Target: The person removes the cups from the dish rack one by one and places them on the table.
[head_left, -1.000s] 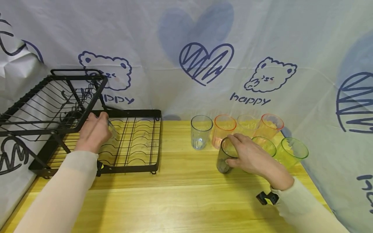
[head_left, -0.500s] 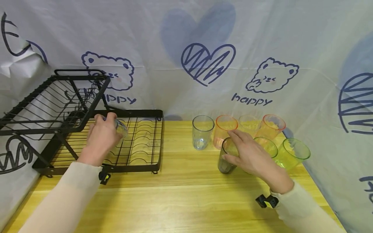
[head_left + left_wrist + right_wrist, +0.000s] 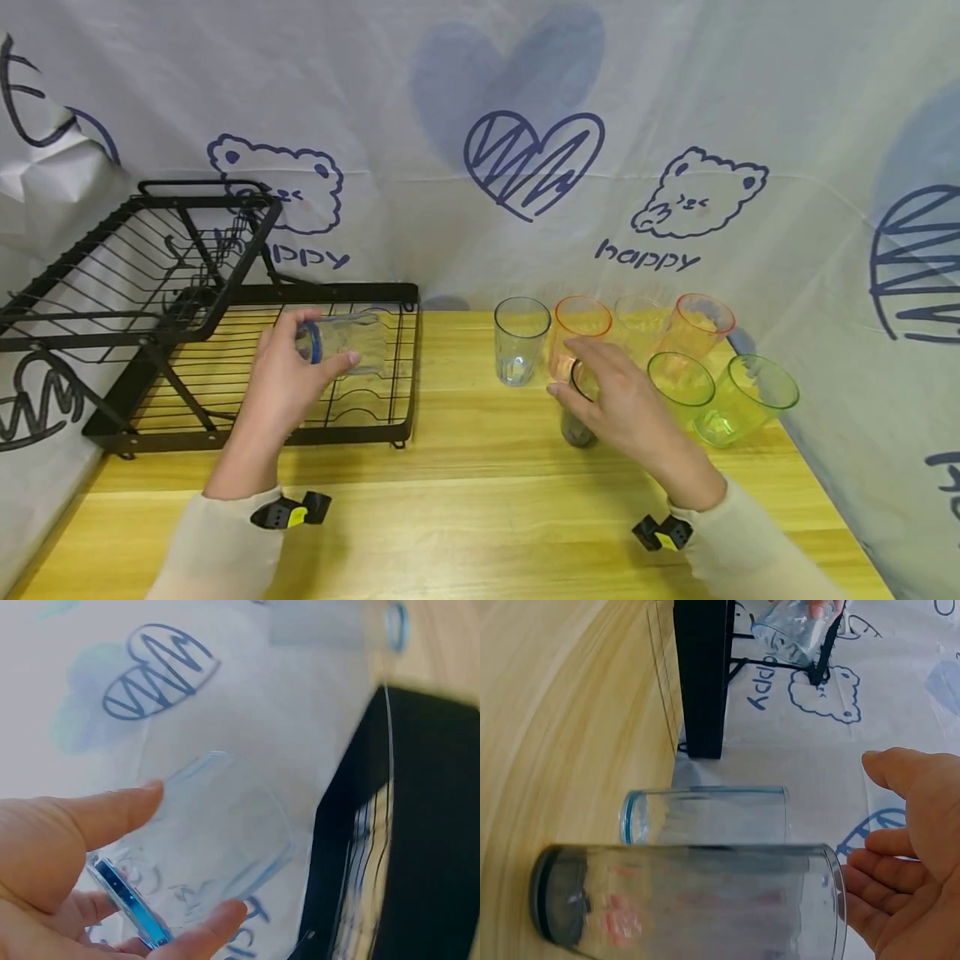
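Note:
My left hand (image 3: pixel 285 371) grips a clear, blue-tinted drinking glass (image 3: pixel 352 340) above the lower part of the dish rack. The glass lies on its side in the hand, its thick blue base (image 3: pixel 133 904) toward the palm and its mouth pointing right. Thumb and fingers span its wall. My right hand (image 3: pixel 622 408) hovers at a smoky grey glass (image 3: pixel 690 900) that stands upright on the table. Its thumb and fingers are spread around the rim area, and the thumb stands apart from the glass. The hand hides much of that glass in the head view.
The black two-tier dish rack (image 3: pixel 408 367) stands at the left. Right of it, a bluish glass (image 3: pixel 517 346), an orange glass (image 3: pixel 573 317), a red-rimmed glass (image 3: pixel 697 321), green glasses (image 3: pixel 750 400) and a clear one stand near the back. A printed curtain (image 3: pixel 450 242) hangs behind.
My left hand has come out from under the rack's upper tier and moved right, turning the glass onto its side. The right hand has shifted slightly left over the grey glass.

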Action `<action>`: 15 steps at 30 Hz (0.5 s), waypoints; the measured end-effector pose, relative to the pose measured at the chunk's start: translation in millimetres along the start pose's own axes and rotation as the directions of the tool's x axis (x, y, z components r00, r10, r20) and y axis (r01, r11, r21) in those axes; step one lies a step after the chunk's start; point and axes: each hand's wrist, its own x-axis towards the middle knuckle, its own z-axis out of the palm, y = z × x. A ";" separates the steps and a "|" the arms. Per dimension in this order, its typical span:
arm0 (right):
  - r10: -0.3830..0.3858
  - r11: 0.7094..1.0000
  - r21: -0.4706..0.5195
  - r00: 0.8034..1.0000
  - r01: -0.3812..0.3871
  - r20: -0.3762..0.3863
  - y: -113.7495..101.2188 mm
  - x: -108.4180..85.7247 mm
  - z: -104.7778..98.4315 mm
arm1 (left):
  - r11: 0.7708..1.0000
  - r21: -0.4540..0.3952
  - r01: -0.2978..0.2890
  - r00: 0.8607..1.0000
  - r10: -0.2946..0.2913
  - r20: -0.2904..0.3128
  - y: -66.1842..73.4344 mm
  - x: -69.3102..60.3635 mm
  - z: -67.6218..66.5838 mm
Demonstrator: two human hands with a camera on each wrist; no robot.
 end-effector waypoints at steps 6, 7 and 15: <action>-0.038 0.999 0.034 0.998 0.039 -0.041 -6.8 -0.3 7.0 | 0.965 -0.260 0.046 0.995 -0.021 0.099 -0.8 -15.0 12.8; -0.046 0.998 0.037 0.998 0.048 -0.052 -7.7 -0.3 8.6 | 0.951 -0.302 0.062 0.992 -0.026 0.121 -1.2 -16.6 15.8; -0.042 0.995 0.093 0.997 0.047 -0.061 -22.6 -0.3 18.8 | 0.830 -0.543 0.127 0.971 0.007 0.238 -7.4 -26.5 45.1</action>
